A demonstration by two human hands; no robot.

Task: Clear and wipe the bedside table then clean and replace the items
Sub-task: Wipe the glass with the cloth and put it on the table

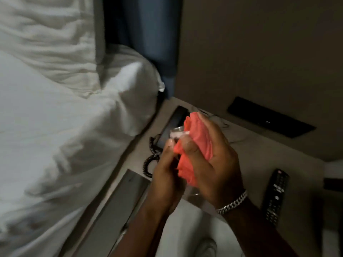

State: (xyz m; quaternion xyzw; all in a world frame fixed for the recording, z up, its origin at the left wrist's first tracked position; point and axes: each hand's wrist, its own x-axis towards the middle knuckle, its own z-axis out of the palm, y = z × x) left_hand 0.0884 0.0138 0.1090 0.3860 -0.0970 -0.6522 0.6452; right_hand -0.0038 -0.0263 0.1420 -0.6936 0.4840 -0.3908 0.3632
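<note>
Over the beige bedside table [254, 154], both hands work on one object. My left hand [165, 177] grips a clear drinking glass [176, 133], mostly hidden by fingers. My right hand [215, 160], with a silver chain bracelet on the wrist, is closed on a bunched coral-pink cloth [196, 138] pressed against the glass. The glass's base shows faintly below the cloth. The picture is blurred.
A black telephone [173, 121] with a coiled cord [150, 160] lies at the table's left edge. A black remote [275, 195] lies at the right. A black wall panel [269, 116] sits behind. The bed with white pillows [55, 127] fills the left.
</note>
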